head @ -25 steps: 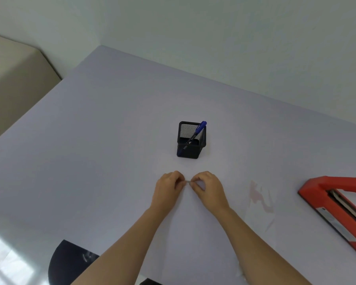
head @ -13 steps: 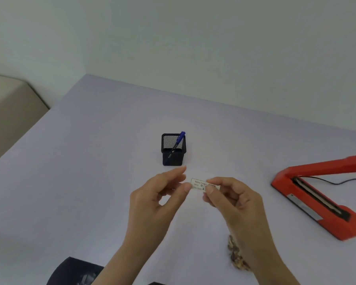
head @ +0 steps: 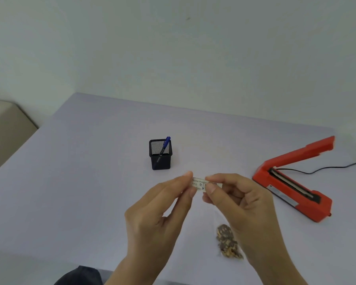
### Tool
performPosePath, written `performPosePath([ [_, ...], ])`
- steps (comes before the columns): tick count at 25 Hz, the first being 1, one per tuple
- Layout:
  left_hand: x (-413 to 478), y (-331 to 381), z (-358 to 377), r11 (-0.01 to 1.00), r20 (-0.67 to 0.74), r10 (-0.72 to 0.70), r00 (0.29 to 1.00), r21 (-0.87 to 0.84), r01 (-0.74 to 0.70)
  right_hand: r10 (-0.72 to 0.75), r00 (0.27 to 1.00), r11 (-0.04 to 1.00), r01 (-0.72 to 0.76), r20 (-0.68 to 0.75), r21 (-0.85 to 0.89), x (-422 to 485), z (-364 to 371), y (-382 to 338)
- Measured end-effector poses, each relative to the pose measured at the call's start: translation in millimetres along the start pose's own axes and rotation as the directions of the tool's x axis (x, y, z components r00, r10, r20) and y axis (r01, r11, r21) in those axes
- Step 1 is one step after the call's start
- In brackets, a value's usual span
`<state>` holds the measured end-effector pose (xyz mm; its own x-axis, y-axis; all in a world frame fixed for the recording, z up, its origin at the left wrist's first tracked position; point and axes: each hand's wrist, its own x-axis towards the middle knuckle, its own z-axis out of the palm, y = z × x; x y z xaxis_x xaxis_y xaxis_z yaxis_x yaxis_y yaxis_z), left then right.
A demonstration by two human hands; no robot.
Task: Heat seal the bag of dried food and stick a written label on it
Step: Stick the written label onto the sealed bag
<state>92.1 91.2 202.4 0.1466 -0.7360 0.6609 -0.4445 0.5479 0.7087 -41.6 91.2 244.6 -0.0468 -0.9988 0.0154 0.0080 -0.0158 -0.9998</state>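
A small white label (head: 199,183) with printed lines and blue writing is held up above the table between both hands. My left hand (head: 160,210) pinches its left end with thumb and forefinger. My right hand (head: 238,200) pinches its right part, thumb over the front. The clear bag of dried food (head: 227,241) lies flat on the table below my right hand, partly hidden by the wrist. The red heat sealer (head: 292,182) stands to the right with its arm raised.
A black mesh pen holder (head: 160,155) with a blue pen (head: 164,146) stands beyond my hands. The sealer's black cord (head: 325,169) runs off right. The pale table (head: 70,182) ends at a wall behind; a beige surface (head: 4,128) is on the left.
Both hands lifted the label from the table surface up toward the camera. The view tilted up, bringing the bag and the whole sealer into sight.
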Motion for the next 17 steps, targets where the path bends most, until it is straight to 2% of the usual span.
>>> performPosePath([
  [7,-6.3,8.1,-0.7,0.994,-0.053,0.096,0.994,0.051,-0.093,-0.004,1.0,1.0,0.004,-0.021,0.013,-10.5,-1.0,-4.5],
  [13,-5.3,13.0,0.1,1.0,-0.057,0.019,0.998,-0.002,-0.019,-0.019,1.0,1.0,0.019,-0.024,0.011,-14.0,-5.1,-5.3],
  [17,-5.2,14.7,2.0,0.999,-0.084,0.031,0.996,0.011,-0.031,-0.037,0.999,0.999,0.037,-0.026,0.008,-15.1,-6.0,-8.4],
])
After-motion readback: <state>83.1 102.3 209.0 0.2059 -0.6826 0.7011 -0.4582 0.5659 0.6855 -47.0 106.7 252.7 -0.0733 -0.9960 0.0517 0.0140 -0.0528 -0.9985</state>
